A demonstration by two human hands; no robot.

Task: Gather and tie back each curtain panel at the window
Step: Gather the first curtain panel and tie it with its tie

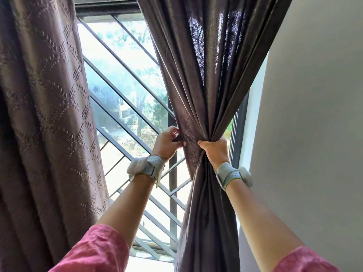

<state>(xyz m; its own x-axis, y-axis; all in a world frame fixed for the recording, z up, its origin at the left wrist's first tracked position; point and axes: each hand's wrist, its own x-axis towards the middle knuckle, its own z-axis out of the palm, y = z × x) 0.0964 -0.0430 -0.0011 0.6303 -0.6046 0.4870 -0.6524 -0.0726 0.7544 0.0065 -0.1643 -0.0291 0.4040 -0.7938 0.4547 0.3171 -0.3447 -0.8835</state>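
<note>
Diagonal metal grille [125, 107] crosses the pane; pale wall [314, 114] stands beside it.

The plain dark grey-brown curtain panel of smooth sheened fabric [204, 91] bears no pattern and glows purplish where daylight comes through its upper folds, while the mauve-brown curtain panel on the left [45, 107] is embossed with a lattice of small leafy sprigs in the same tone. Dark grey metal window bars [125, 114] cross in diagonal lines before pale green foliage, the wall [314, 114] is off-white, both sleeves [94, 250] are mottled pink, and the grey knit wristbands [228, 174] are edged in lime green.
</note>
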